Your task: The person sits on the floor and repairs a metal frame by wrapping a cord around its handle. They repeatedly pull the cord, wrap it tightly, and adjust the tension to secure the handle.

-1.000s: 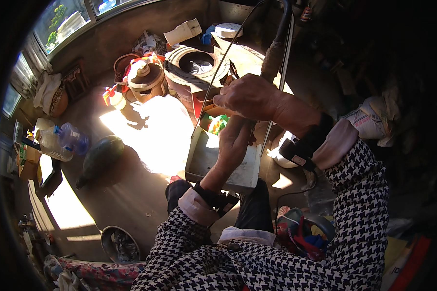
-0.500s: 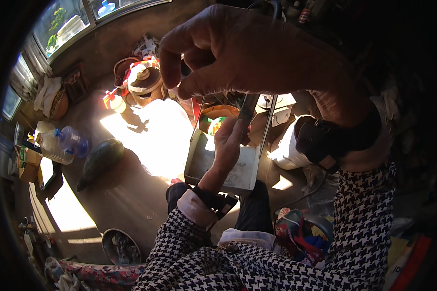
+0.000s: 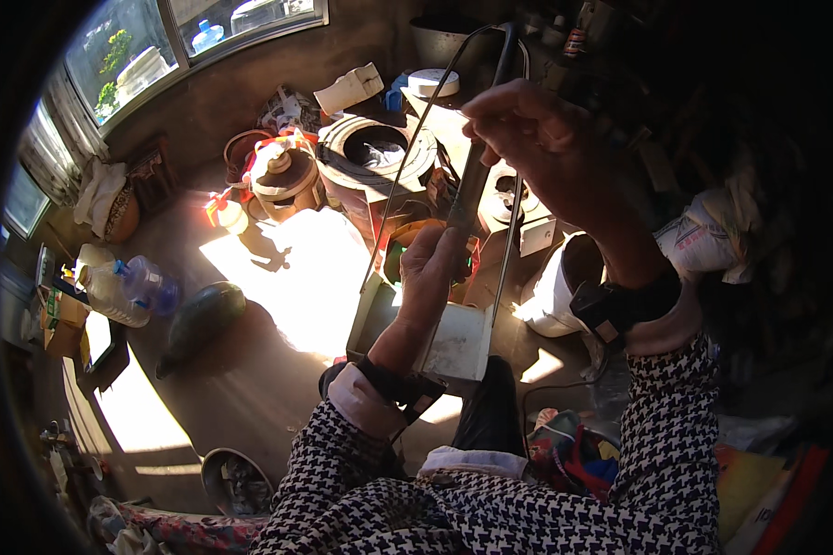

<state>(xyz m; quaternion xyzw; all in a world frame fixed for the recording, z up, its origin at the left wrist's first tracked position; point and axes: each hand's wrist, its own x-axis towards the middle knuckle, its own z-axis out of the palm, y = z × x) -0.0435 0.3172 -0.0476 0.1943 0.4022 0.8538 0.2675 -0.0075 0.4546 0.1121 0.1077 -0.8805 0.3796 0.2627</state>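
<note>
A shallow grey metal tray [image 3: 458, 351] stands in front of me. It looks like a long-handled dustpan, with thin metal struts rising to the top of a dark upright rod [image 3: 472, 190]. My left hand [image 3: 426, 277] is wrapped round the lower part of this rod, just above the tray. Higher up, my right hand [image 3: 537, 129] is raised at the rod, its thumb and fingers drawn together in a pinch. Whether anything thin sits between those fingertips is too small to make out. Behind the left hand, an orange container [image 3: 416, 233] is partly hidden.
A round stove [image 3: 338, 153] with an open top stands ahead, beside a lidded brown pot [image 3: 285, 176]. A white bucket [image 3: 551, 291] is to the right. Leftward on the floor lie a large green gourd [image 3: 204, 319] and plastic bottles [image 3: 143, 287]. A metal bowl [image 3: 236, 481] is at lower left.
My right hand has moved down and away from the camera to the rod, uncovering the stove and the rod's top. The left hand keeps its grip; the tray hardly shifts.
</note>
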